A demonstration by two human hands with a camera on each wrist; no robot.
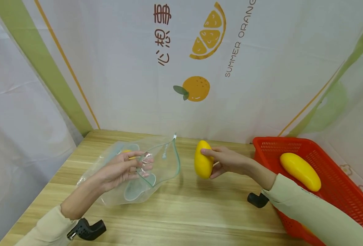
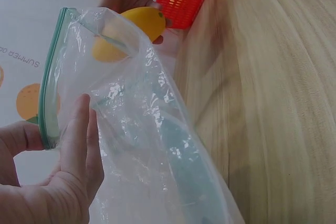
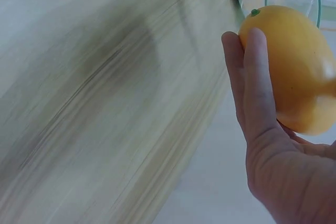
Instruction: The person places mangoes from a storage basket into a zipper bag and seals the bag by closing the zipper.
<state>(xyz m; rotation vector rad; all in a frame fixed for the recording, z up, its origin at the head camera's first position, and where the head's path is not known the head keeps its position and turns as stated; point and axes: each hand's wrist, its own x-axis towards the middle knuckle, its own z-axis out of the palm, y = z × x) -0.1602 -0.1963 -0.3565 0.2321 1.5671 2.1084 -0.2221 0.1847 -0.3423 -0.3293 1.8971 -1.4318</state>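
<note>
A yellow mango [image 1: 203,160] is gripped by my right hand [image 1: 227,161] above the table, just right of the bag's mouth. Its small green stem end shows in the right wrist view, where the same mango [image 3: 294,66] lies against my fingers. My left hand [image 1: 119,171] holds the rim of a clear zip bag [image 1: 166,164], with the thumb and fingers on either side of the plastic. In the left wrist view the bag's green zip strip [image 2: 50,77] stands apart at the mouth. Something yellow shows inside the bag behind my left hand, mostly hidden.
A red plastic basket [image 1: 262,150] stands at the right of the wooden table [image 1: 199,212], partly under my right forearm. Another yellow mango [image 1: 300,171] lies in it. A white printed curtain [image 1: 122,68] hangs behind the table.
</note>
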